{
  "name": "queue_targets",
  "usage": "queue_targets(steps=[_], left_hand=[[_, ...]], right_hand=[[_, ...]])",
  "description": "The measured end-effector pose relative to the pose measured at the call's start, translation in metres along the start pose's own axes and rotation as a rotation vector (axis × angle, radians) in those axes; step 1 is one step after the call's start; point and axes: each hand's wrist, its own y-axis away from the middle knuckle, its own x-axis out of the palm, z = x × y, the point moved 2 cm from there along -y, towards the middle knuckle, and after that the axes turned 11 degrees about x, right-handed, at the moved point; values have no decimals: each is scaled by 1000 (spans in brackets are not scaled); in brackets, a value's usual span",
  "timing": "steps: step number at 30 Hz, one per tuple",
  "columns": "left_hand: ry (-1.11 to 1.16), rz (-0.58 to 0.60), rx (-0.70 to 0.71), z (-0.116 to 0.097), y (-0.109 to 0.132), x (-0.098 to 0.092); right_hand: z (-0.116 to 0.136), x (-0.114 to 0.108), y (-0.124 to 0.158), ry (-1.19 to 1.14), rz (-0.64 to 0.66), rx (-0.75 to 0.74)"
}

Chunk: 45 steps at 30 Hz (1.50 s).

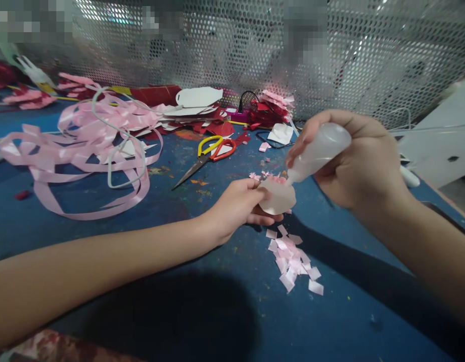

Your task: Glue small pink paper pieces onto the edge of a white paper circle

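Whitish paper cutout (278, 200) pinched in grip of left hand (240, 205) at mid-frame, beside squeeze bottle (320, 148) clamped in grip of right hand (368, 161), above pink ribbon squares (291, 256).

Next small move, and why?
I'd probably give the bottle a light squeeze at the card: the right hand holds it tipped, nozzle down by the card's edge, and the left hand holds the card. Pink squares lie loose nearby. Whether the nozzle touches the card, I can't tell.
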Motion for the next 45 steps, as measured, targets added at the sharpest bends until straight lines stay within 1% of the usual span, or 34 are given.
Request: queue_targets(steps=[3,6,8,11,14,17,19,22,26,29,31,33,35,39,42,45], left_hand=[[-14,19,-10,1,-1,-1],[-31,29,-7,0,-1,-1],[-45,46,-9,0,-1,-1],[-57,63,-26,-1,0,-1],[-58,50,-37,-2,1,-1],[-53,25,-46,-2,1,-2],[-47,24,-41,-1,2,-2],[-68,28,-19,-1,1,-2],[-164,20,14,-1,-2,-6],[-241,-21,64,-4,-4,-14],[-308,-41,93,-6,-3,-21],[-372,-54,113,-7,-2,-27],[-422,-70,132,-8,-1,-33],[-484,-86,164,-8,-1,-38],[-499,-81,159,-7,-3,-38],[-491,-88,138,-8,-5,-39]], right_hand=[[-1,-4,-6,-96,-35,147],[1,-7,-9,-176,-38,297],[4,-8,-10,-195,-27,346],[10,-11,-9,-196,-3,337],[12,-16,-9,-221,-13,330],[14,-20,-11,-220,24,313],[16,-21,-13,-213,51,289],[18,-23,-16,-203,57,248],[16,-25,-19,-138,33,220],[9,-27,-21,-121,-15,235],[2,-28,-23,22,-63,229],[-6,-28,-25,261,-101,205],[-12,-28,-27,475,-107,189],[-16,-28,-23,826,-40,215],[-20,-22,-13,1108,20,238],[-26,-16,-6,1318,9,262]])
